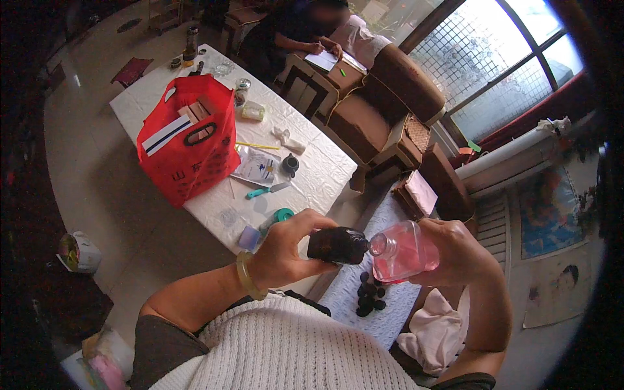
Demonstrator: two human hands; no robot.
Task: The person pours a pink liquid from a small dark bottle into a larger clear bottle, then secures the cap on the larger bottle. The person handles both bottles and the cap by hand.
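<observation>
My left hand (287,253) grips a small dark bottle (336,245) lying level in the air, its neck pointing right. My right hand (456,248) holds a clear bottle (404,251) of pink liquid, tilted with its uncapped mouth towards the left. The two bottle mouths meet or nearly meet; whether they touch I cannot tell. Both bottles are above the gap between the table and a bench with a pale blue cover (341,297). Dark round beads or fruits (369,295) lie on that cover, below the pink bottle.
A white-covered table (312,190) bears a red bag (195,146), a teal-handled knife (268,190), a foil pouch (256,165), a small dark pitcher (290,165) and a teal-lidded container (282,215). A person (302,34) writes at a brown sofa (360,119). Cloth (434,329) lies at lower right.
</observation>
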